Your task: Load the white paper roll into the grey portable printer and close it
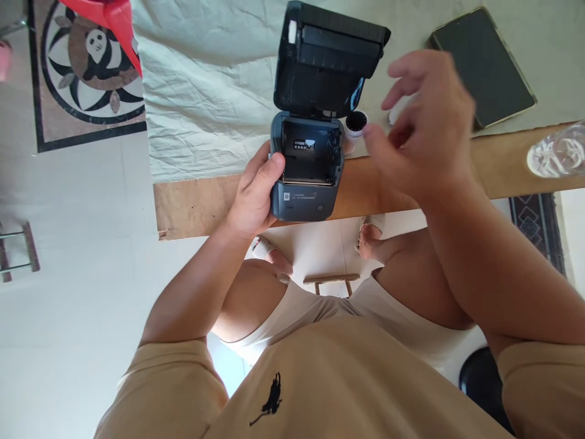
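My left hand (256,195) grips the left side of a small grey-blue printer (305,177) at the table's near edge. Its black lid (326,58) stands open and the paper bay inside looks empty. My right hand (423,122) hovers to the right of the printer, slightly blurred, fingers loosely curled and apart, holding nothing I can see. A small white paper roll (355,125) with a dark core lies on the table just right of the printer, near my right fingertips. Another white object behind my right hand is mostly hidden.
A white cloth (205,91) covers the wooden table (192,204). A dark tablet (484,64) lies at the far right. A clear glass (557,152) stands at the right edge. A red object (114,21) is at the top left. My knees and the tiled floor show below.
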Demonstrator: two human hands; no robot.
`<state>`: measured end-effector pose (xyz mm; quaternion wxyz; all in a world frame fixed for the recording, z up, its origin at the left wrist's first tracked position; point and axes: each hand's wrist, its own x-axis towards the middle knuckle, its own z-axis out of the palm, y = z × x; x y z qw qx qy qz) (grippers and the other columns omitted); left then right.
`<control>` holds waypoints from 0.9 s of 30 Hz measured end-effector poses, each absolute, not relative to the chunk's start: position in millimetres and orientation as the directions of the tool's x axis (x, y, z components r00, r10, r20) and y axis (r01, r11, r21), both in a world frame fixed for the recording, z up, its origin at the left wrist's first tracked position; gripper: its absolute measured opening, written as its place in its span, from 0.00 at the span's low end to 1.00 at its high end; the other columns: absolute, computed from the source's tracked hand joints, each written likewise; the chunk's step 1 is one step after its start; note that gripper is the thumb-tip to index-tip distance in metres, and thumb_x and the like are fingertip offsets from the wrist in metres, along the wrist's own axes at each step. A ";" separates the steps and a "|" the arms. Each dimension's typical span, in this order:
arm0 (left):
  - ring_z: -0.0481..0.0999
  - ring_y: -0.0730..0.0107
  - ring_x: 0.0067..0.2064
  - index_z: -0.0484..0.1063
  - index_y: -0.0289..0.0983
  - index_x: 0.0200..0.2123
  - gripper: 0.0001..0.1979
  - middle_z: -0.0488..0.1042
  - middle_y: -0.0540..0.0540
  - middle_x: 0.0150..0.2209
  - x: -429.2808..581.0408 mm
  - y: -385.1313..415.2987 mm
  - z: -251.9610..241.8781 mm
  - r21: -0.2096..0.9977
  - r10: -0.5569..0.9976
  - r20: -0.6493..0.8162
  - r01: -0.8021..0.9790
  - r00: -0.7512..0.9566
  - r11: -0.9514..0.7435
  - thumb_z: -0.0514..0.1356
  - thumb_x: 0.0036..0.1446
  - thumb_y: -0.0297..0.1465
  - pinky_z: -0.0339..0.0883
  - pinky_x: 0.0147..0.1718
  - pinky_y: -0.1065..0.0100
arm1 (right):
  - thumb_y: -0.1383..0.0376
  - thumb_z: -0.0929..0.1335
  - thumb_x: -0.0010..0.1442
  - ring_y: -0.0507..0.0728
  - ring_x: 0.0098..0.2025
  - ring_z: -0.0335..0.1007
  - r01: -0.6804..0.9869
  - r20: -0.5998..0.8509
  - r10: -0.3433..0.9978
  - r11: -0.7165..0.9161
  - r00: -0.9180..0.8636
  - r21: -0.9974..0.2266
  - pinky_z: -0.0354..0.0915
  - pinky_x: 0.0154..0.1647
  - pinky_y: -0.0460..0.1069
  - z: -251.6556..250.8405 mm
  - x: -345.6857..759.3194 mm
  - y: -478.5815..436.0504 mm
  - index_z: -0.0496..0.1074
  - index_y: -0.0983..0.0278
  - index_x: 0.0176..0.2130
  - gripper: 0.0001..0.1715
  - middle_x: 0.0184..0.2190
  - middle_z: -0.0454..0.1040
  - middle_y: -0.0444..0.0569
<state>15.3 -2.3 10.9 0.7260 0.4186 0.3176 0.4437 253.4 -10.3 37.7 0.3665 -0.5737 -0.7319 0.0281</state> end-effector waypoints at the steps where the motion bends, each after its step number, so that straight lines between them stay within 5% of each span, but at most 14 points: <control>1: 0.81 0.60 0.47 0.75 0.42 0.45 0.17 0.80 0.45 0.47 15.4 -2.3 10.4 0.882 0.914 -0.086 -0.395 0.397 0.255 0.61 0.61 0.47 0.76 0.47 0.59 | 0.64 0.71 0.54 0.49 0.25 0.63 0.825 0.406 0.910 0.294 -0.086 -0.483 0.68 0.36 0.55 34.1 248.1 -8.2 0.60 0.55 0.55 0.31 0.46 0.74 0.47; 3: 0.81 0.59 0.49 0.74 0.42 0.44 0.16 0.80 0.45 0.48 15.6 -2.3 9.5 0.872 0.916 -0.086 -0.416 0.391 0.259 0.60 0.62 0.46 0.75 0.48 0.57 | 0.61 0.73 0.53 0.55 0.32 0.71 0.845 0.280 0.956 0.223 -0.091 -0.486 0.70 0.40 0.58 25.5 241.3 -2.0 0.60 0.54 0.55 0.33 0.49 0.73 0.49; 6: 0.81 0.59 0.48 0.72 0.40 0.45 0.17 0.80 0.43 0.48 15.8 -2.1 8.7 0.866 0.917 -0.068 -0.433 0.393 0.249 0.59 0.63 0.47 0.76 0.46 0.58 | 0.59 0.72 0.55 0.62 0.45 0.72 0.859 0.263 0.961 0.202 -0.082 -0.470 0.70 0.41 0.58 15.8 239.4 4.5 0.64 0.53 0.48 0.22 0.49 0.73 0.51; 8: 0.82 0.60 0.46 0.72 0.40 0.47 0.16 0.80 0.43 0.48 16.1 -2.1 8.8 0.861 0.914 -0.057 -0.444 0.401 0.249 0.58 0.63 0.45 0.77 0.44 0.59 | 0.61 0.70 0.57 0.60 0.44 0.72 0.839 0.314 0.945 0.240 -0.088 -0.488 0.69 0.40 0.56 13.6 241.2 3.8 0.65 0.53 0.47 0.18 0.47 0.74 0.49; 12: 0.81 0.63 0.44 0.72 0.38 0.47 0.16 0.80 0.44 0.45 17.0 -3.0 11.3 0.869 0.914 -0.052 -0.433 0.403 0.241 0.56 0.65 0.43 0.76 0.42 0.63 | 0.67 0.67 0.56 0.57 0.39 0.71 0.810 0.343 0.931 0.298 -0.129 -0.505 0.68 0.43 0.54 14.3 244.6 -4.0 0.61 0.53 0.55 0.29 0.46 0.75 0.48; 18: 0.80 0.61 0.49 0.73 0.39 0.48 0.19 0.79 0.44 0.48 18.1 -3.0 16.2 0.879 0.911 -0.084 -0.401 0.404 0.259 0.59 0.63 0.46 0.74 0.51 0.60 | 0.63 0.67 0.59 0.57 0.44 0.69 0.826 0.281 0.940 0.309 -0.192 -0.472 0.68 0.50 0.55 14.3 248.2 -3.7 0.66 0.54 0.54 0.23 0.46 0.71 0.51; 21: 0.80 0.57 0.51 0.73 0.38 0.50 0.21 0.78 0.42 0.46 17.2 -2.6 14.4 0.878 0.908 -0.089 -0.398 0.409 0.265 0.58 0.63 0.47 0.74 0.51 0.58 | 0.61 0.70 0.56 0.57 0.41 0.68 0.815 0.277 0.936 0.330 -0.217 -0.477 0.68 0.46 0.55 26.1 255.2 -4.6 0.70 0.55 0.49 0.19 0.41 0.71 0.51; 24: 0.80 0.57 0.51 0.73 0.38 0.49 0.20 0.78 0.44 0.42 15.4 -2.7 10.9 0.870 0.908 -0.087 -0.413 0.410 0.270 0.57 0.64 0.47 0.74 0.49 0.58 | 0.61 0.71 0.54 0.56 0.37 0.67 0.805 0.385 0.905 0.363 -0.182 -0.470 0.67 0.40 0.54 49.4 258.6 -13.4 0.73 0.56 0.42 0.13 0.36 0.71 0.49; 27: 0.79 0.58 0.51 0.73 0.40 0.49 0.19 0.79 0.44 0.46 14.1 -3.3 9.8 0.864 0.901 -0.078 -0.422 0.427 0.274 0.59 0.63 0.47 0.74 0.50 0.57 | 0.59 0.69 0.55 0.59 0.43 0.70 0.775 0.529 0.831 0.447 -0.175 -0.446 0.68 0.45 0.56 72.3 249.2 -25.2 0.74 0.55 0.47 0.19 0.39 0.73 0.48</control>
